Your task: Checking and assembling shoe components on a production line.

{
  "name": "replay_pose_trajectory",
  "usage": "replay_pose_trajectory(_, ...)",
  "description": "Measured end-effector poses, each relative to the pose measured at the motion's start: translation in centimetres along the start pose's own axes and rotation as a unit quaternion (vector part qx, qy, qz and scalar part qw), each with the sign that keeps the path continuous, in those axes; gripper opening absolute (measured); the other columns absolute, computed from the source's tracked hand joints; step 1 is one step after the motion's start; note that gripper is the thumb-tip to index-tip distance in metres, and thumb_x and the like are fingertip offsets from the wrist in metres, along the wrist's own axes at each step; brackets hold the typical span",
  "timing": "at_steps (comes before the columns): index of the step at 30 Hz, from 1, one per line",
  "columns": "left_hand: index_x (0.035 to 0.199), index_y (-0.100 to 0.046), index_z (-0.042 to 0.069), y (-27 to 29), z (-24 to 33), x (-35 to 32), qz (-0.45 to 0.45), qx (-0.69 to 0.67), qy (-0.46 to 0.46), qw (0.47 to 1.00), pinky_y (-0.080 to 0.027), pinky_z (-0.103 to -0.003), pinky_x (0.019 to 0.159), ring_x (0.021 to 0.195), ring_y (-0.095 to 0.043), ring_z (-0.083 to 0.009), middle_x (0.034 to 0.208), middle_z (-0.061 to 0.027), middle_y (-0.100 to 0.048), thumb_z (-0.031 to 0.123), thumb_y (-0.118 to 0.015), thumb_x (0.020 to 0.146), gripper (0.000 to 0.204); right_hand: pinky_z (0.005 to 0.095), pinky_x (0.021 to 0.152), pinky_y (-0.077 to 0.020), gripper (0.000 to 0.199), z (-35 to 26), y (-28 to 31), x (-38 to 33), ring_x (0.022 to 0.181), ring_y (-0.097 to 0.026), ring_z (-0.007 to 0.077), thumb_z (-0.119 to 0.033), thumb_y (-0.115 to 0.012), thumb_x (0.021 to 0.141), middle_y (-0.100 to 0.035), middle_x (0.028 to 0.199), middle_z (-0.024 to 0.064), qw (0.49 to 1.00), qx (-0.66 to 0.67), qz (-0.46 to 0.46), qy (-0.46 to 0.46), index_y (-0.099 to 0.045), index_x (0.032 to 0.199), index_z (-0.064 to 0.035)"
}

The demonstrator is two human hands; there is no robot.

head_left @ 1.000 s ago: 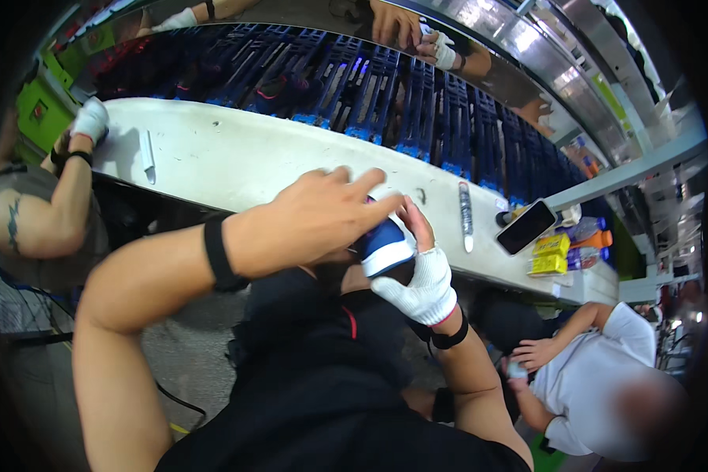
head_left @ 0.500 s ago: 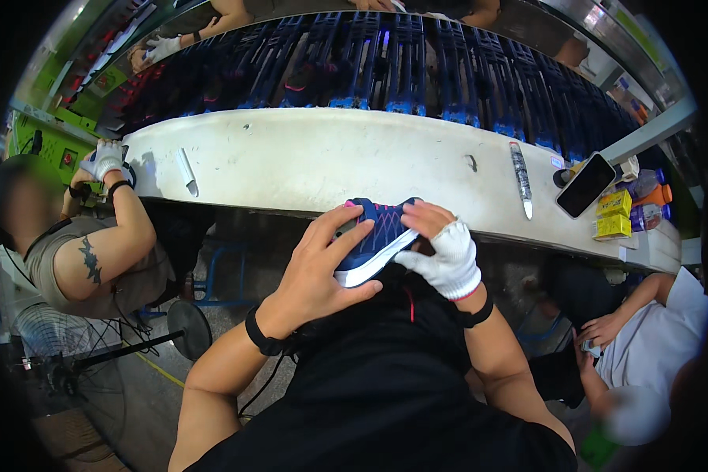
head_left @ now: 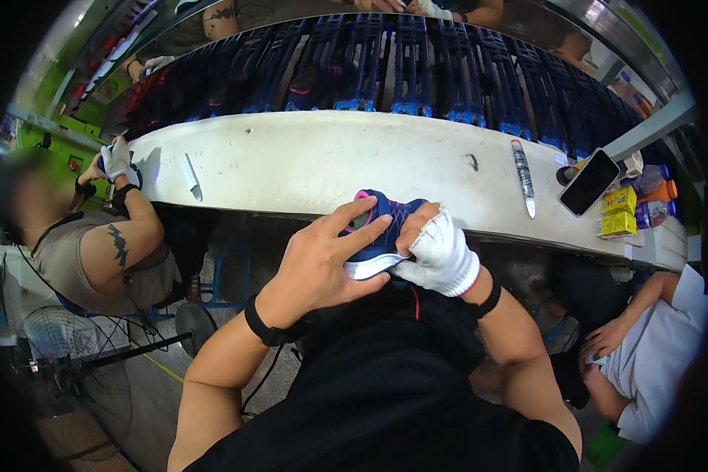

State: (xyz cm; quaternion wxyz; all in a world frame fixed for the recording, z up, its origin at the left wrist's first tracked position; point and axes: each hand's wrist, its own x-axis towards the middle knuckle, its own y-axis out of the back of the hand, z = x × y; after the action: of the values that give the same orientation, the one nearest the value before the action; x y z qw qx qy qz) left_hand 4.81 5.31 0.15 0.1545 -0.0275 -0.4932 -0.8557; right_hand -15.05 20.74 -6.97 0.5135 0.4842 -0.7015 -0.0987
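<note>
I hold a navy sneaker point(head_left: 375, 249) with pink trim, crossed lacing and a white sole just past the near edge of the worktable. My bare left hand point(head_left: 322, 256) grips its collar end, thumb low along the sole and fingers over the opening. Over the toe end, my right hand point(head_left: 442, 253), in a white fingerless glove, has its fingers curled against the upper; the hand hides most of the toe. Both wrists wear black bands.
On the white worktable point(head_left: 291, 161) lie a white blade-like tool point(head_left: 190, 177), a wrapped knife-like tool point(head_left: 523, 179), a phone point(head_left: 588, 182) and yellow boxes point(head_left: 618, 212). A blue slatted conveyor point(head_left: 409, 75) runs behind. Co-workers sit left and right; a fan point(head_left: 71, 354) stands lower left.
My right hand's fingers have gone from loosely stretched beside the toe to curled over it. The sneaker has tilted slightly, while my left hand keeps its hold.
</note>
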Motion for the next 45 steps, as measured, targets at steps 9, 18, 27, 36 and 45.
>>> replay_pose_trajectory(9,0.136,-0.077,0.017,-0.7,-0.7,-0.3,0.023,0.04,-0.098,0.994,-0.063,-0.046,0.099,0.119,-0.074,-0.0382,0.153,-0.0142,-0.066,0.027,-0.096,0.072,0.067,0.0496,0.105,-0.0541,0.085,1.0,1.7,1.2,0.121,-0.066,0.0418,-0.036,-0.103,0.067,-0.069,0.13,0.0192,0.986,0.121,0.009,-0.115,-0.065,0.137,-0.0057)
replay_pose_trajectory(18,0.138,-0.075,0.021,-1.5,1.4,-0.9,0.016,0.101,-0.112,0.988,-0.065,-0.047,0.096,0.123,-0.07,-0.0419,0.155,-0.0092,-0.065,0.026,-0.096,0.07,0.072,0.0536,0.095,-0.0604,0.116,3.2,2.7,2.5,0.113,-0.074,0.0476,-0.078,-0.09,0.064,-0.076,0.124,0.0266,0.937,0.132,-0.255,-0.2,-0.06,0.154,-0.0118)
replay_pose_trajectory(27,0.154,-0.064,0.021,-0.3,0.9,-0.1,0.0,0.099,-0.108,0.989,-0.068,-0.044,0.085,0.127,-0.068,-0.0417,0.156,-0.0054,-0.063,0.029,-0.093,0.073,0.086,0.0409,0.108,-0.0548,0.084,0.7,-0.9,-4.6,0.128,-0.071,0.0359,-0.068,-0.074,0.097,-0.074,0.137,0.0202,0.923,0.225,0.146,-0.277,-0.066,0.147,-0.0004)
replay_pose_trajectory(36,0.169,-0.037,0.002,0.1,4.0,4.0,0.055,-0.106,-0.089,0.989,-0.066,-0.045,0.096,0.13,-0.069,-0.0463,0.161,-0.0272,-0.053,0.043,-0.103,0.071,0.125,0.0564,0.122,-0.0409,0.117,-7.3,1.5,-3.7,0.152,-0.047,0.0475,-0.064,-0.097,0.074,-0.045,0.167,0.0231,0.98,-0.111,0.103,-0.131,-0.044,0.163,-0.0087)
replay_pose_trajectory(45,0.147,-0.062,-0.001,-0.8,-15.1,19.6,0.077,0.136,0.047,0.987,-0.058,-0.052,0.104,0.123,-0.071,-0.0448,0.138,-0.0267,-0.072,0.04,-0.083,0.094,0.07,0.0512,0.097,-0.0614,0.09,-5.3,3.7,-2.8,0.115,-0.072,0.0469,-0.032,-0.103,0.072,-0.063,0.143,0.0271,0.966,-0.106,0.189,-0.141,-0.062,0.15,-0.0127)
